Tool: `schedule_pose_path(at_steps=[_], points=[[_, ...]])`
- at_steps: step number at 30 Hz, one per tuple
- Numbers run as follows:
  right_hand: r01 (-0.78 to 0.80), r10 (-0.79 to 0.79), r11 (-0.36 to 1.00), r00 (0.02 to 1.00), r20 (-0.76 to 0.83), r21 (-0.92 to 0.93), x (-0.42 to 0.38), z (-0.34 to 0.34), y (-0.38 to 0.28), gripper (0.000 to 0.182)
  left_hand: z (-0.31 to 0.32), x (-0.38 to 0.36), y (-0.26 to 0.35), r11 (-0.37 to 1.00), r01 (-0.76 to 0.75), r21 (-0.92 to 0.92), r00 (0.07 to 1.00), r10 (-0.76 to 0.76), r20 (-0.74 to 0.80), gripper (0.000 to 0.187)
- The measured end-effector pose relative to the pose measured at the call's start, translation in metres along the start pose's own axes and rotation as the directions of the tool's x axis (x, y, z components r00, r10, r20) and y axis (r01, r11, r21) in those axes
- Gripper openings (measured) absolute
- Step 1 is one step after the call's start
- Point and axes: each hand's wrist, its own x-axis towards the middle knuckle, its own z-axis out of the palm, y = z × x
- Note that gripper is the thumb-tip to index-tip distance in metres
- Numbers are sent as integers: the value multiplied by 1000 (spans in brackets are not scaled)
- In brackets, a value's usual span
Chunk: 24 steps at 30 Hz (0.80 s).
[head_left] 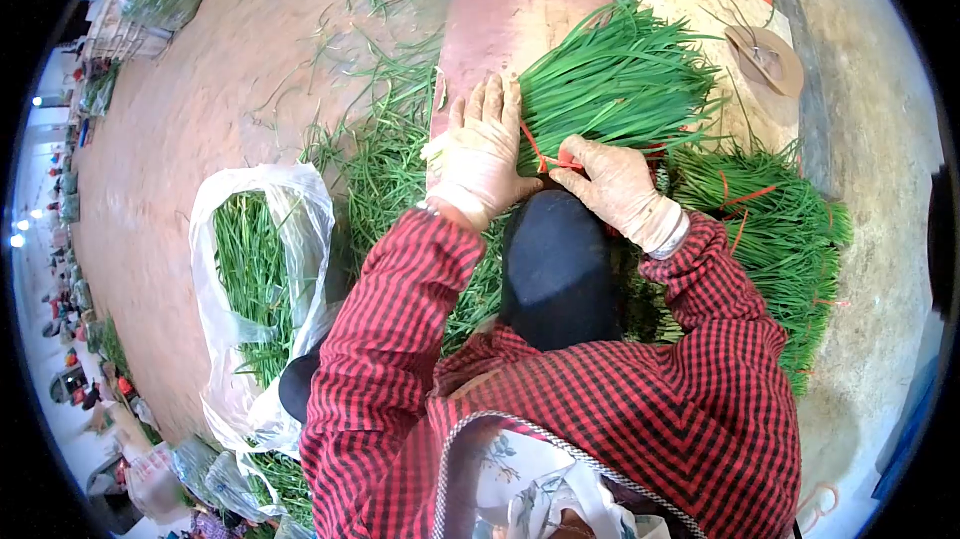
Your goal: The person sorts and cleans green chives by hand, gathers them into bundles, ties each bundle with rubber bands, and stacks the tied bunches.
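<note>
A large bundle of green garlic chives (620, 79) lies on a board (500, 14) in front of my knees. My left hand (478, 151), in a pale glove, rests flat against the bundle's left end with its fingers stretched out. An orange-red tie (534, 147) runs around that end, close to my left fingers. My right hand (612, 187), also gloved, is closed at the near edge of the bundle and pinches the tie between thumb and fingers. The underside of the bundle is hidden.
Several tied chive bundles (770, 249) are stacked at my right. A round tan disc (765, 61) lies on the board's right side. Loose chives (385, 159) cover the floor at left, beside a white plastic bag (318, 229) filled with chives.
</note>
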Motion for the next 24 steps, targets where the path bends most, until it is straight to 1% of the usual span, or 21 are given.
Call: schedule_pose_path(at_steps=[1, 2, 3, 4, 5, 6, 7, 9, 10, 12, 13, 14, 16, 17, 18, 20, 21, 22, 23, 24], points=[[29, -29, 998, 1000, -4, 63, -2, 4, 6, 26, 3, 2, 1, 1000, -5, -4, 1000, 5, 1, 119], [58, -57, 990, 998, -11, 126, -3, 6, 10, 27, 6, 2, 2, 999, 35, 29, 999, -36, 20, 120], [-8, 5, 971, 1000, 10, 239, -3, -6, 6, 27, 9, 3, 3, 995, 76, 64, 996, -78, 39, 120], [30, 20, 955, 986, -166, 295, -2, -13, 10, 27, 10, 2, 5, 995, 74, 61, 996, -77, 46, 120], [34, 63, 950, 952, -298, 311, 2, -16, 24, 26, 9, 2, 9, 995, 85, 60, 993, -90, 82, 119], [44, 106, 944, 898, -427, 327, 7, -19, 41, 25, 9, 2, 11, 994, 95, 62, 988, -102, 115, 118], [-58, 165, 959, 909, -382, 277, 10, -24, 56, 25, 15, 0, 12, 995, 87, 51, 996, -87, 8, 115], [-233, 282, 954, 910, -304, 187, 15, -28, 80, 27, 21, -3, 12, 995, 91, 35, 996, -91, -16, 114], [-236, 284, 954, 908, -306, 184, 14, -25, 87, 27, 21, -3, 13, 995, 99, 15, 994, -98, -42, 112], [-292, 323, 945, 898, -298, 145, 13, -17, 94, 29, 22, -1, 13, 995, 101, 18, 994, -100, -39, 112], [-276, 323, 943, 895, -308, 188, 14, -13, 94, 31, 23, -2, 13, 994, 104, 23, 994, -104, -33, 111], [-275, 323, 943, 895, -307, 189, 14, -9, 93, 31, 23, -2, 12, 994, 106, 24, 994, -105, -32, 111], [-337, 391, 910, 893, -225, 243, 17, -11, 74, 34, 24, -2, 13, 994, 109, 24, 993, -108, -43, 111], [-369, 413, 900, 892, -184, 233, 20, -18, 65, 33, 25, -2, 13, 994, 107, 26, 993, -106, -45, 111], [-367, 412, 900, 892, -187, 234, 21, -16, 68, 33, 26, -2, 13, 994, 106, 23, 993, -105, -52, 112], [-311, 395, 875, 901, -177, 371, 23, -8, 73, 30, 28, -2, 12, 994, 109, 20, 992, -108, -62, 112], [-331, 397, 867, 911, -113, 373, 24, -13, 68, 23, 27, -2, 13, 994, 113, 5, 992, -112, -58, 112], [-327, 391, 869, 913, -111, 371, 24, -14, 63, 23, 27, -3, 11, 993, 118, -10, 992, -118, -54, 112], [-317, 421, 767, 905, -65, 558, 23, -15, 59, 19, 27, -4, 11, 992, 124, -11, 991, -125, -54, 112], [-299, 443, 628, 897, -13, 719, 21, -17, 53, 15, 26, -4, 11, 992, 128, -16, 990, -129, -53, 112]])
